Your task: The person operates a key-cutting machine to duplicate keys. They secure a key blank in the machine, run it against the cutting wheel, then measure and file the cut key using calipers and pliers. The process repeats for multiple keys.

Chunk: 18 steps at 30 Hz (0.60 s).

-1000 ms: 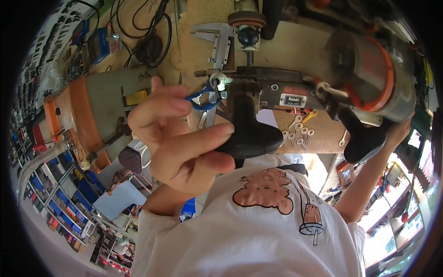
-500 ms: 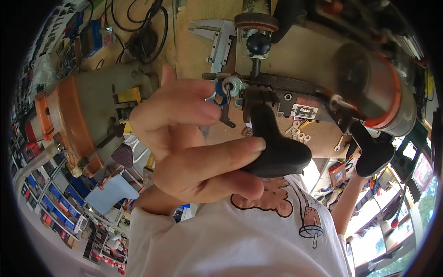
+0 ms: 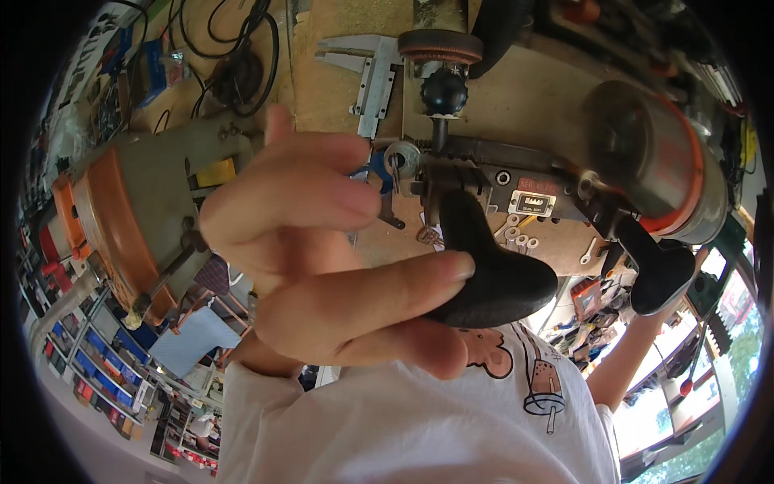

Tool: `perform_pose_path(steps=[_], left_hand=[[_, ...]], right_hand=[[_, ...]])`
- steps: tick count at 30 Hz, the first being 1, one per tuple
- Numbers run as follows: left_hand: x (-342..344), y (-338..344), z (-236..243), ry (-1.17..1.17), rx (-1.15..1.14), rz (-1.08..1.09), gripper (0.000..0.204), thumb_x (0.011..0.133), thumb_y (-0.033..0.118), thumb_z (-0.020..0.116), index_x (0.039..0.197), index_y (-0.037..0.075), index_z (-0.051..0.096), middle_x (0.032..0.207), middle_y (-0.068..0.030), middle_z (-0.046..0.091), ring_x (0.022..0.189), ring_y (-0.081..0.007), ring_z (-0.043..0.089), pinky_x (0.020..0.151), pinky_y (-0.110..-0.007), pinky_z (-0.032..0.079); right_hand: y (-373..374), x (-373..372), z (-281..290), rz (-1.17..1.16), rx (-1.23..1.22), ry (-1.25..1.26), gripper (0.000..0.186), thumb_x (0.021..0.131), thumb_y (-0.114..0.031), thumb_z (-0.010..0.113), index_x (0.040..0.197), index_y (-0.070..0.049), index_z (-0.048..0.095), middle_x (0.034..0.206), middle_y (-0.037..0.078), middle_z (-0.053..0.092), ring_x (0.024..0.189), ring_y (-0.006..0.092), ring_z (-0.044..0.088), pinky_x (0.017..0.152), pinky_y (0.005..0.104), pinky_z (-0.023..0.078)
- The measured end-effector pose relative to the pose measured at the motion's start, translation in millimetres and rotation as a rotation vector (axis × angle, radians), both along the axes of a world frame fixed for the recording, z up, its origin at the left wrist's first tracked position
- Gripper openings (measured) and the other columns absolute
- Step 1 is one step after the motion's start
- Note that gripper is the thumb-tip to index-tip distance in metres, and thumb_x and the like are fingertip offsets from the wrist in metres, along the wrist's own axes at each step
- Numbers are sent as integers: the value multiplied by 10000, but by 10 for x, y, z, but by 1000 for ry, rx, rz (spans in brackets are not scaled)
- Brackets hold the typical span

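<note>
My left hand [image 3: 322,258] is closed on a black wing-shaped knob [image 3: 504,278], index finger across it, other fingers curled above. The knob is on a vise [image 3: 455,177] of a key-cutting machine [image 3: 580,202]. A round-headed key [image 3: 401,160] sits at the vise's left side, with a blue loop [image 3: 379,173] partly visible behind my fingers. My right hand [image 3: 677,300] is almost wholly hidden behind a second black knob [image 3: 653,274]; only forearm and a little skin show, so its fingers cannot be seen.
A metal caliper [image 3: 367,85] lies behind the vise. Several loose keys [image 3: 522,240] lie on the board below the machine. A round guarded housing [image 3: 661,161] stands at right, an orange machine [image 3: 121,226] at left. Black cables [image 3: 242,48] lie at top left, shelves [image 3: 89,363] beyond.
The machine and my left hand sit lower in view, the knob further right. The key's blue loop is now mostly covered by my fingers. My right hand has become more hidden behind the second knob.
</note>
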State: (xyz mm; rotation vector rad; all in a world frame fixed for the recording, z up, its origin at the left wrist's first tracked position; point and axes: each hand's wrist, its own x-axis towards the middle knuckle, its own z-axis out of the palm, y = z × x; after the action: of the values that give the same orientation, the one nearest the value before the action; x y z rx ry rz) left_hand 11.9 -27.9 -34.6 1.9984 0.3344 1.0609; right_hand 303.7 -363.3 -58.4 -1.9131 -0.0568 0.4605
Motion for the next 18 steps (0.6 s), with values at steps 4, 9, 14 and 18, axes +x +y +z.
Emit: perform_pose_path(steps=[4,9,14,18], left_hand=[[-22,59,-12,-11,-21,34,670,626,639,641,996,88,550,1158,-112,399,1139,-352,428,1051,-531,225],[-144,109,-76,-47,-133,113,967,510,656,705,1203,44,422,1169,-130,446,1148,-357,431,1040,-507,254],[-171,172,-105,-25,-101,20,964,513,650,711,1199,35,426,1166,-144,456,1152,-362,430,1033,-515,257],[-119,287,-19,22,-159,-98,718,715,565,614,1150,16,453,1134,-165,475,1062,-332,473,1011,-524,281]], right_hand=[[70,190,63,25,23,185,469,878,-280,461,1283,-52,397,1205,111,497,1125,238,484,923,380,434],[57,282,114,114,-15,254,463,872,-289,487,1267,-58,422,1206,85,508,1143,228,472,962,395,403],[204,54,142,-71,77,244,449,868,-305,496,1253,-79,447,1206,66,514,1143,202,470,981,400,372],[-23,186,71,-3,198,291,449,874,-282,464,1253,-43,440,1225,74,495,1158,181,441,999,380,308]])
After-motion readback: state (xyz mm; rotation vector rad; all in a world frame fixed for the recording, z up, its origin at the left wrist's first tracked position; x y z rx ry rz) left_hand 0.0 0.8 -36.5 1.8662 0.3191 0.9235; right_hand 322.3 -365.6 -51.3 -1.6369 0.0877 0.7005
